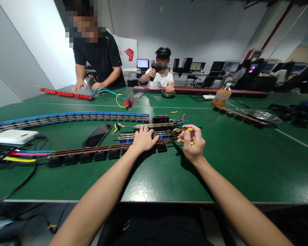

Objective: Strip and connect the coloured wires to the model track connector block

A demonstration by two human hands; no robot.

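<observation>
"Forearms (102, 194) reach nearest, over the green table (246, 167). What step is this?"

"Beyond the brown rails (92, 149) lie the tracks (127, 138), side by side on the table; I'd judge it tool work at their right ends"

"And the hands?"

"Left hand (143, 140) lies palm down across the tracks, fingers spread; right hand (194, 145) is closed round the pliers (188, 129), yellow handles parted. Whether their tips bite on anything, I can't tell"

"What would the next move call for?"

"Probably a steady left palm so nothing slides, and the tips squared up before any squeeze"

"How do the tracks look?"

"Short and straight, shiny metal strips over blue and dark bases, coloured wires (184, 121) near the right end"
</observation>
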